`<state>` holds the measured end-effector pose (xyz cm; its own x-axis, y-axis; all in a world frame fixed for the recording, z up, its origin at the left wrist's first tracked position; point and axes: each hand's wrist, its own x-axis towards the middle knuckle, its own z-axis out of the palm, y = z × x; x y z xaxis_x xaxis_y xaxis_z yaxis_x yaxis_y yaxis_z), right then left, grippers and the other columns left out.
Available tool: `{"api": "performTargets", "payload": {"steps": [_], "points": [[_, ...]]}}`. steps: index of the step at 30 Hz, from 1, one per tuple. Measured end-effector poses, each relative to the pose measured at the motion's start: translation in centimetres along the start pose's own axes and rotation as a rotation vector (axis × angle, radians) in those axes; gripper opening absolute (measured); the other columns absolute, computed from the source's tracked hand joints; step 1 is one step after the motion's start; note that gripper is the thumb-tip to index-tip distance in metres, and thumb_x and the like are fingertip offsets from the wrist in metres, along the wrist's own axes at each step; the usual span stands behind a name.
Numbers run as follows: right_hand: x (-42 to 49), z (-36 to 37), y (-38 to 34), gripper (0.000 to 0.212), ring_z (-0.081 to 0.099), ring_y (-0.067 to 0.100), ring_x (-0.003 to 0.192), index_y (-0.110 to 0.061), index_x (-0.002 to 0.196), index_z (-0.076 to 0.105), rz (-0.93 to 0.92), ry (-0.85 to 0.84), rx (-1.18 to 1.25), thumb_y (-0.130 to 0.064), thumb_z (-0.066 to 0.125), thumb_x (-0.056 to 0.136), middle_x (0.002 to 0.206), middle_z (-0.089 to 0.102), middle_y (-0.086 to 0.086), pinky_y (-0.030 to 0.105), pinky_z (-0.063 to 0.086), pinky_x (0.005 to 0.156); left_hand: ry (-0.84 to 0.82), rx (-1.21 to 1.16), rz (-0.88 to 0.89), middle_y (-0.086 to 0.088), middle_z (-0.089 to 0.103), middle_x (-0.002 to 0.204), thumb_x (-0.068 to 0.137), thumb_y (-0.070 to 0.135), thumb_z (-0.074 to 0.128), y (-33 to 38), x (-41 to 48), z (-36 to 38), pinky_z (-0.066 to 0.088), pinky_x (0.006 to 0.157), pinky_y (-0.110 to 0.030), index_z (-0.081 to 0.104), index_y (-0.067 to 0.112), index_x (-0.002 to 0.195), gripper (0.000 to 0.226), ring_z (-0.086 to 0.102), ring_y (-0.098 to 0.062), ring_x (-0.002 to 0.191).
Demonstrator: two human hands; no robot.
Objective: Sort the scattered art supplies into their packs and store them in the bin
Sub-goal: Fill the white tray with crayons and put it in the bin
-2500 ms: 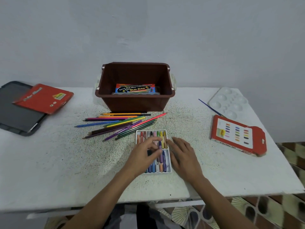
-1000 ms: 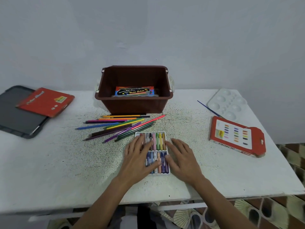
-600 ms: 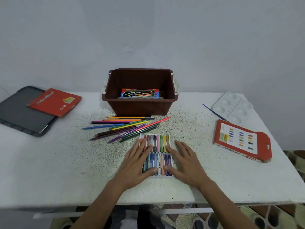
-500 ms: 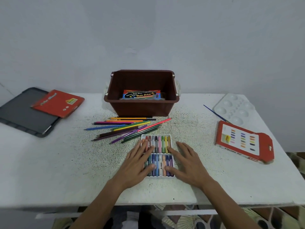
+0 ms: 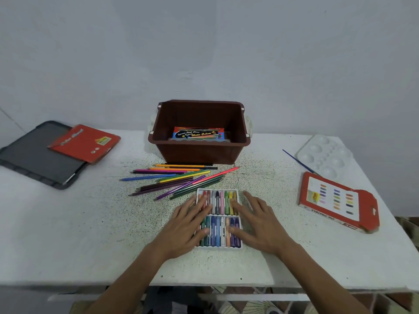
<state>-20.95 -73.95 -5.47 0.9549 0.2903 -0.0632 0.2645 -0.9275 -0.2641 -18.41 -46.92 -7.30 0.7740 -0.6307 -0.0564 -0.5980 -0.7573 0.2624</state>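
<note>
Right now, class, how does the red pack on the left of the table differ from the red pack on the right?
The left red pack lies partly on a dark board; the right red pack lies straight on the table. The left pack's face is mostly plain red with a small yellow label; the right pack's has a white panel of colour swatches. Both are red, flat and outside the bin.
</note>
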Motion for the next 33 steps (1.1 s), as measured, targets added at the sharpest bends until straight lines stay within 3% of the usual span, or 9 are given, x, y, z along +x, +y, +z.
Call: {"api": "performTargets", "payload": {"steps": [4, 8, 15, 19, 24, 33], "points": [[1.3, 0.1, -1.2, 0.069, -0.01, 0.018, 0.151, -0.038, 0.155, -0.001, -0.163, -0.005, -0.063, -0.07, 0.017, 0.097, 0.164, -0.01, -0.01, 0.046, 0.011, 0.122, -0.009, 0.074, 0.103, 0.01, -0.021, 0.163, 0.105, 0.055, 0.016, -0.6, 0.7, -0.4, -0.003, 0.119, -0.044, -0.008, 0.025, 0.157, 0.064, -0.022, -0.014, 0.149], [1.6, 1.0, -1.1, 0.064, -0.01, 0.019, 0.151, -0.022, 0.157, 0.004, -0.251, -0.029, -0.124, -0.055, 0.019, 0.105, 0.165, -0.005, -0.006, 0.045, 0.011, 0.123, -0.022, 0.066, 0.139, 0.01, -0.019, 0.163, 0.105, 0.055, 0.016, -1.0, 1.1, -0.3, -0.001, 0.12, -0.043, -0.009, 0.024, 0.157, 0.065, -0.021, -0.012, 0.149], [1.8, 1.0, -1.1, 0.064, -0.013, 0.021, 0.151, -0.024, 0.157, -0.002, -0.25, -0.078, -0.17, -0.055, 0.016, 0.105, 0.164, -0.011, -0.006, 0.045, 0.005, 0.122, 0.018, 0.053, 0.175, 0.008, -0.008, 0.165, 0.103, 0.058, 0.022, -1.7, 1.7, -0.1, -0.001, 0.121, -0.042, 0.005, 0.025, 0.158, 0.067, -0.013, -0.013, 0.151], [1.9, 0.8, -1.1, 0.065, -0.012, 0.02, 0.151, -0.026, 0.157, -0.002, -0.241, -0.079, -0.165, -0.057, 0.019, 0.104, 0.164, -0.01, -0.006, 0.045, 0.008, 0.122, 0.012, 0.043, 0.197, 0.008, -0.014, 0.164, 0.101, 0.063, 0.026, -2.2, 2.5, -0.5, -0.006, 0.121, -0.038, 0.009, 0.028, 0.158, 0.07, -0.016, -0.012, 0.15], [1.9, 0.8, -1.3, 0.064, -0.011, 0.017, 0.151, -0.027, 0.157, -0.002, -0.214, -0.058, -0.139, -0.056, 0.021, 0.104, 0.165, -0.011, -0.002, 0.042, 0.009, 0.122, 0.009, 0.081, 0.194, 0.007, -0.012, 0.165, 0.1, 0.065, 0.024, -2.5, 2.8, -0.3, -0.002, 0.12, -0.043, 0.011, 0.027, 0.158, 0.071, -0.014, -0.013, 0.151], [1.5, 0.6, -2.0, 0.064, -0.01, 0.02, 0.151, -0.021, 0.157, -0.002, -0.166, -0.048, -0.18, -0.05, 0.022, 0.106, 0.165, -0.008, -0.001, 0.045, 0.02, 0.12, -0.01, 0.064, 0.224, 0.003, -0.015, 0.164, 0.102, 0.063, 0.017, -2.5, 2.5, -0.3, -0.002, 0.12, -0.042, -0.003, 0.02, 0.158, 0.073, -0.017, -0.014, 0.15]]}}
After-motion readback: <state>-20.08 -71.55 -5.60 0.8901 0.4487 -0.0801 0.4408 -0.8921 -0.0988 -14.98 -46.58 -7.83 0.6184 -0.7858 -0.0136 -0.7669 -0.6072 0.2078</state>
